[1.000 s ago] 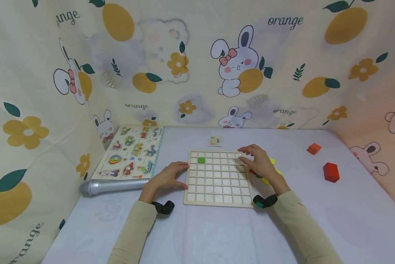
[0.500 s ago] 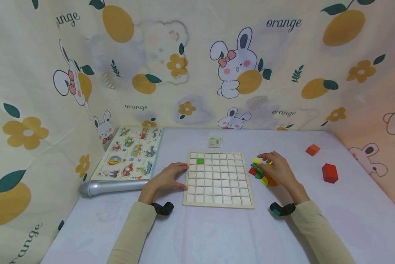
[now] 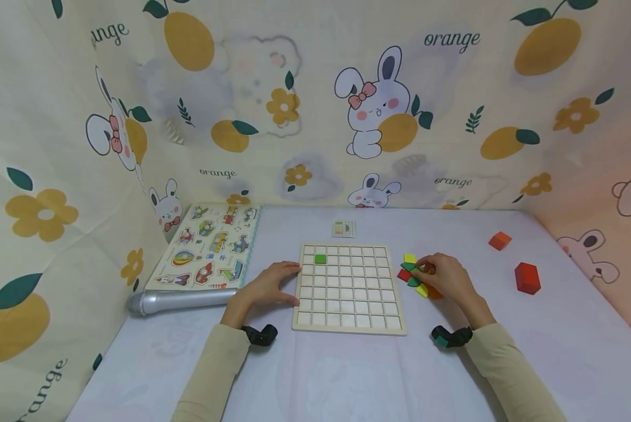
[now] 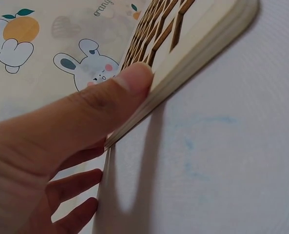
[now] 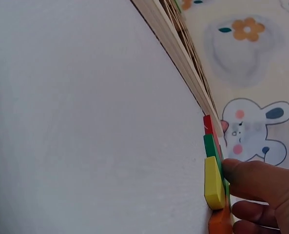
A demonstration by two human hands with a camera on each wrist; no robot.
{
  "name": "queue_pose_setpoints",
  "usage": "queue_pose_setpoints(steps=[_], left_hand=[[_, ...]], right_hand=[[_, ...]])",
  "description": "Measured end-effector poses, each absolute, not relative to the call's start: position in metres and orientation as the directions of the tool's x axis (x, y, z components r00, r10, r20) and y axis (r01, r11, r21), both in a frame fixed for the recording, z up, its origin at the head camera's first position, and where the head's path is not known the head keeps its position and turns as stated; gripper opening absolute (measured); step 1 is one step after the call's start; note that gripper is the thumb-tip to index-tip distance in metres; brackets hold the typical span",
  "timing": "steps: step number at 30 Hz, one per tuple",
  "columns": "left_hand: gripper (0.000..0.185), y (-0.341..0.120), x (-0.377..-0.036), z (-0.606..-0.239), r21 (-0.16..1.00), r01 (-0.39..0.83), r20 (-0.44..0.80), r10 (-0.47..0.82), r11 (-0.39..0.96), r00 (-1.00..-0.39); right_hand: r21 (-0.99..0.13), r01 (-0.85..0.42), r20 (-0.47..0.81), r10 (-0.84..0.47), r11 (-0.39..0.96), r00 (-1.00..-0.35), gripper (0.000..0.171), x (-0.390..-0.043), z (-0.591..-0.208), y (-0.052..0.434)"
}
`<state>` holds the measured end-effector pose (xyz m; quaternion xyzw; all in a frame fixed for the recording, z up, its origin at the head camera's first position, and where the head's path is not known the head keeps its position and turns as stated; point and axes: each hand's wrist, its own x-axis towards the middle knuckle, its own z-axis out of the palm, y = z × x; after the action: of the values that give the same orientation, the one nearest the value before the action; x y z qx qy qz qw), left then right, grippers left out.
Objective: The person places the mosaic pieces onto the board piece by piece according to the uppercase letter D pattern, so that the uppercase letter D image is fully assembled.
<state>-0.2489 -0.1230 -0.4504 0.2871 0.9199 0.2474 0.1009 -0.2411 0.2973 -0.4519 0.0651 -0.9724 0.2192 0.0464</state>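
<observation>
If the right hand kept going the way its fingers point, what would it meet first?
The right hand points left, already on the pile of coloured tiles; beyond them, probably the grid board's right edge.

The right hand (image 3: 444,276) covers part of the coloured tiles (image 3: 411,274); the small card (image 3: 344,228) is illegible.
</observation>
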Motion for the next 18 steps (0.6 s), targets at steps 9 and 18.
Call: queue_pose_setpoints(steps=[9,18], left_hand=[[0.08,-0.1237,-0.2485,-0.4485,0.512,0.499,-0.026,0.593,0.7,-0.805],[0.081,-0.1241,-0.2487,-0.4501,0.523,0.493,-0.028,0.592,0.695,-0.806]], right_hand=[[-0.377,-0.173,0.094,-0.148,0.91,-0.984,0.03,-0.2396,-0.4462,0.2987],[-0.391,-0.124,0.055,-0.112,0.912,-0.992,0.038,-0.2366,-0.4456,0.3044]])
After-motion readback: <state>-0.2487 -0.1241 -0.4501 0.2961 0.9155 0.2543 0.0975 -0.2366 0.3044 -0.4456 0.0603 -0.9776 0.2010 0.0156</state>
